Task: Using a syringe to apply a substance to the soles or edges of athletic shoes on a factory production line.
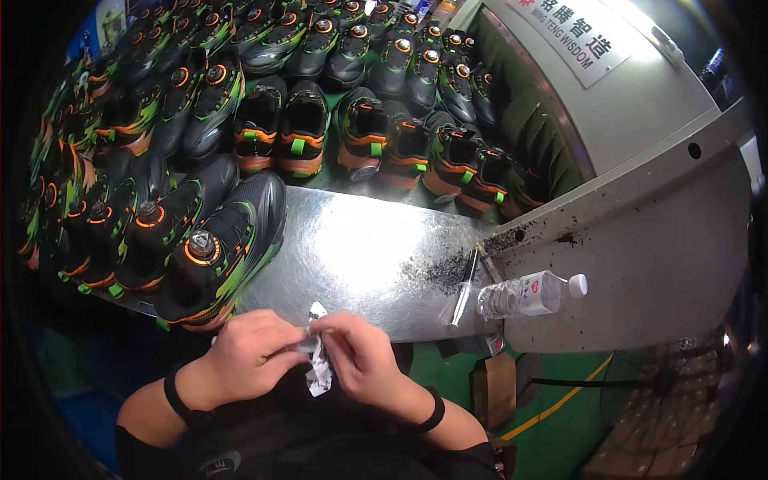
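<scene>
In front of my body, over the near table edge, I pinch a crumpled white piece of paper (319, 374) with dark marks on it. My left hand (254, 352) is closed, its fingertips meeting at the paper's left side, where a small greyish bit shows. My right hand (358, 352) grips the paper from the other side between thumb and forefinger. Both wrists wear black bands. Nearest to my left hand is a black, green and orange shoe (220, 248) with a round dial on its tongue.
Rows of similar shoes (304, 128) fill the metal table (344, 240) at left and back. Dark scraps (436, 272) lie at right, beside a pen-like tool (466, 286) and a clear bottle (524, 294) on its side. A grey machine housing (640, 200) bounds the right.
</scene>
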`<action>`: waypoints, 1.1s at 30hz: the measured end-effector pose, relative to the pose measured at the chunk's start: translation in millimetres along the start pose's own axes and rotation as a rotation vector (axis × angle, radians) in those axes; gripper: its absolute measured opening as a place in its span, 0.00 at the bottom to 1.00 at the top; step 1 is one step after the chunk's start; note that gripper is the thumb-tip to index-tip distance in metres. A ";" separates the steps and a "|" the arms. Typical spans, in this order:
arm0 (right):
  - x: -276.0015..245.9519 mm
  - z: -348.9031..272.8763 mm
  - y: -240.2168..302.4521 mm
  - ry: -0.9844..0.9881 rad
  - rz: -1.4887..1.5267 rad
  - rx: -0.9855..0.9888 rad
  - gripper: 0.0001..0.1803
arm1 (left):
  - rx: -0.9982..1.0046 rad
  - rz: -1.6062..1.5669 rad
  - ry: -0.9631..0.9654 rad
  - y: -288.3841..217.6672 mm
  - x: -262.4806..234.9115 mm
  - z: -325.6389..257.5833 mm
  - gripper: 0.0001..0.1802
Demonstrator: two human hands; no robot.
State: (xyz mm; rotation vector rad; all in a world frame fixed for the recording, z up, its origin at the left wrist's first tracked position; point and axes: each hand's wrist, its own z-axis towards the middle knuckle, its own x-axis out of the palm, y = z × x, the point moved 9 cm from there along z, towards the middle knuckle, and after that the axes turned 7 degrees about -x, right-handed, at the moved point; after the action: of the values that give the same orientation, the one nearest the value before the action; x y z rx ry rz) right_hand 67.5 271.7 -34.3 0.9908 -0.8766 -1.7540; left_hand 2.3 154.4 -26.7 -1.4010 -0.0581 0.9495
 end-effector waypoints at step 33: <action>-185.1 51.5 -35.7 0.344 -1.361 0.144 0.08 | -0.038 -0.111 -0.096 8.1 -12.9 -31.0 0.16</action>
State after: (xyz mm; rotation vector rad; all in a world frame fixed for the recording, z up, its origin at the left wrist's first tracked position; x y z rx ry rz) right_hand 57.3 463.3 2.4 2.2035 0.0179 -2.4282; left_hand 6.8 121.0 -34.4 -1.3724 -0.2248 0.9270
